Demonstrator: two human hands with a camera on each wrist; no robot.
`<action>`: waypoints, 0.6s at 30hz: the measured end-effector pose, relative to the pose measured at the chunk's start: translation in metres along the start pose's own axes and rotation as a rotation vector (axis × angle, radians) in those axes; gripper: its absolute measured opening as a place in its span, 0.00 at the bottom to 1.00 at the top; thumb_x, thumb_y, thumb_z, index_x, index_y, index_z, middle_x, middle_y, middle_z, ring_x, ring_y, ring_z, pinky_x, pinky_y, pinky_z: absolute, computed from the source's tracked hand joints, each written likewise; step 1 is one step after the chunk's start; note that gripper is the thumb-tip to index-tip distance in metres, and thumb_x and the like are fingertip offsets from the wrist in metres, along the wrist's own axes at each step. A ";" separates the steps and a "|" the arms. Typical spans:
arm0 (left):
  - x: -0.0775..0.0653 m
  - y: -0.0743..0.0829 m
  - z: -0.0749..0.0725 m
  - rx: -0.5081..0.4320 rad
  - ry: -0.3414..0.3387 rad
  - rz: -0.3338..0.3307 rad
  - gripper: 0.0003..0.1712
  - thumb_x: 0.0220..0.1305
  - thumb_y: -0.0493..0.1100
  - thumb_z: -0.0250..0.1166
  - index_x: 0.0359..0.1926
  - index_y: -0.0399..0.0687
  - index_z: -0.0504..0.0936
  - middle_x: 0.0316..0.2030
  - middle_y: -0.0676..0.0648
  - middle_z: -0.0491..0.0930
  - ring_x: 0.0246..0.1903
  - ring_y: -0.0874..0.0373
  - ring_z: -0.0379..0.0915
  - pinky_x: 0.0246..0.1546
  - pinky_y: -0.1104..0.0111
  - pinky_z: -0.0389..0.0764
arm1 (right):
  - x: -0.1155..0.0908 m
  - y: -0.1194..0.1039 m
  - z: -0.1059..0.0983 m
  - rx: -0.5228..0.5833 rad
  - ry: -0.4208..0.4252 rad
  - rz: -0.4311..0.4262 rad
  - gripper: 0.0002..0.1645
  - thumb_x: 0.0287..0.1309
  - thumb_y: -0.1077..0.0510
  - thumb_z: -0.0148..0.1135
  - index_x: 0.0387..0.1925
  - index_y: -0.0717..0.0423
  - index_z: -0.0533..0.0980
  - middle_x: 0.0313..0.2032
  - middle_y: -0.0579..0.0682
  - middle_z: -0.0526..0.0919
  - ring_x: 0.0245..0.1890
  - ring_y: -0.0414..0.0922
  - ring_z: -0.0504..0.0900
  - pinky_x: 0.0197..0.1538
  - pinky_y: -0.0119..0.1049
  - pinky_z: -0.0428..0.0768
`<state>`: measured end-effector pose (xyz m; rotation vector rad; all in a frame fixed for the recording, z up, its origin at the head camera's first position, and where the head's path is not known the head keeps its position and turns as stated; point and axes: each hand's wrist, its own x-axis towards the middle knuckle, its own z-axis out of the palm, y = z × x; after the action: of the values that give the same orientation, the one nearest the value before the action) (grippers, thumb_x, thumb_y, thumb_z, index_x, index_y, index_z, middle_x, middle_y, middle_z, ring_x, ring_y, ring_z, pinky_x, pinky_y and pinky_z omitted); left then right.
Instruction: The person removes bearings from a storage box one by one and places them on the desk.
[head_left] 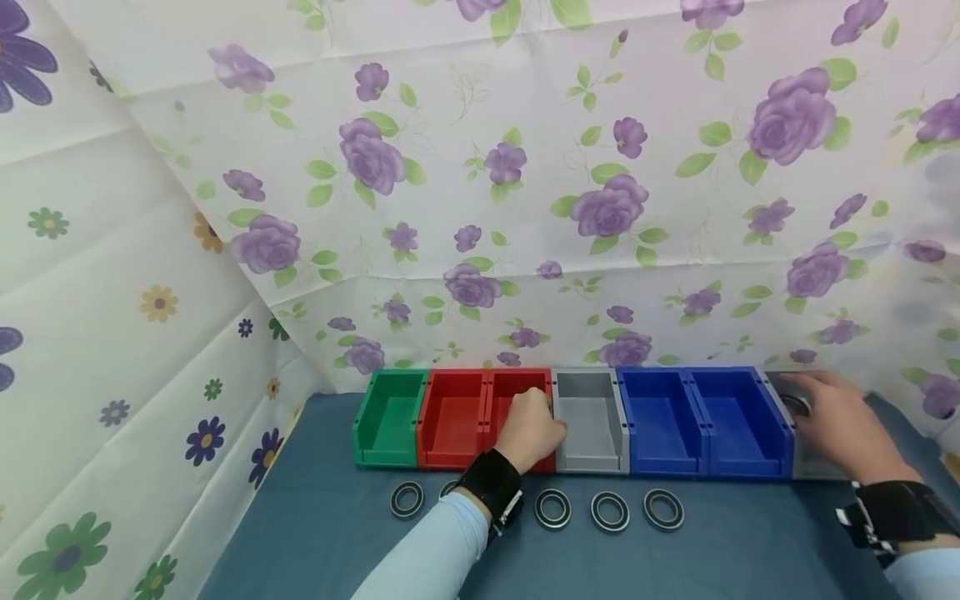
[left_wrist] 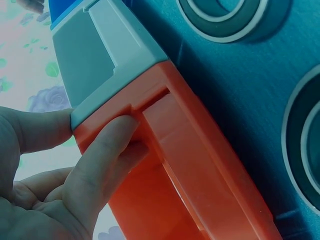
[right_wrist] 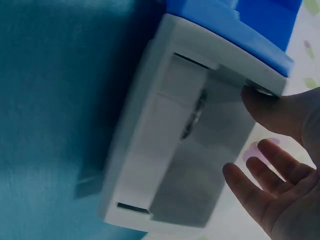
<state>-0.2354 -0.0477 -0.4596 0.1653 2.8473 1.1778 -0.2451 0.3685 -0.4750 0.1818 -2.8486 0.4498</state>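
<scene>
My left hand [head_left: 527, 429] pinches the side wall of a red bin [left_wrist: 200, 150] where it meets the middle grey bin [left_wrist: 107, 55]. Its thumb lies on the grey side and its fingers reach into the red one. At the far right of the row, my right hand [head_left: 843, 425] is over another grey bin [right_wrist: 145, 145]. Its thumb is at the bin's upper edge and the fingers are spread apart. A ball bearing [head_left: 795, 406] shows beside those fingers; the right wrist view shows it blurred and nearly edge-on inside the bin.
Left of my left hand stand another red bin [head_left: 453, 417] and a green one [head_left: 390, 421]. Two blue bins [head_left: 697, 467] sit between the grey ones. Several ball bearings [head_left: 610, 511] lie in a line on the blue cloth [head_left: 585, 567] before the bins. Flowered sheeting [head_left: 525, 208] hangs behind.
</scene>
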 end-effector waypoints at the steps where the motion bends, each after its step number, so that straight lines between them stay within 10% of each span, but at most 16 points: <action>1: 0.000 0.000 0.000 -0.002 -0.003 -0.002 0.16 0.53 0.39 0.64 0.14 0.44 0.70 0.09 0.47 0.64 0.08 0.53 0.63 0.07 0.72 0.60 | 0.001 0.002 0.002 -0.002 -0.014 0.008 0.35 0.45 0.68 0.63 0.58 0.67 0.66 0.54 0.72 0.63 0.52 0.69 0.60 0.48 0.67 0.62; 12: -0.002 0.001 -0.002 -0.019 -0.003 0.001 0.15 0.54 0.39 0.64 0.15 0.44 0.71 0.10 0.47 0.66 0.09 0.54 0.65 0.09 0.71 0.65 | 0.007 0.026 0.015 -0.014 -0.186 0.020 0.34 0.41 0.69 0.60 0.55 0.70 0.67 0.47 0.72 0.71 0.37 0.59 0.71 0.34 0.54 0.70; 18: -0.004 0.002 -0.003 -0.030 -0.004 0.008 0.15 0.55 0.39 0.64 0.16 0.43 0.71 0.10 0.46 0.66 0.09 0.54 0.66 0.09 0.71 0.65 | 0.009 0.032 0.025 0.001 -0.299 0.047 0.33 0.49 0.71 0.54 0.60 0.72 0.62 0.55 0.75 0.61 0.52 0.71 0.61 0.50 0.66 0.61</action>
<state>-0.2318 -0.0488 -0.4554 0.1780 2.8262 1.2200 -0.2641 0.3898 -0.5044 0.1969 -3.1515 0.4686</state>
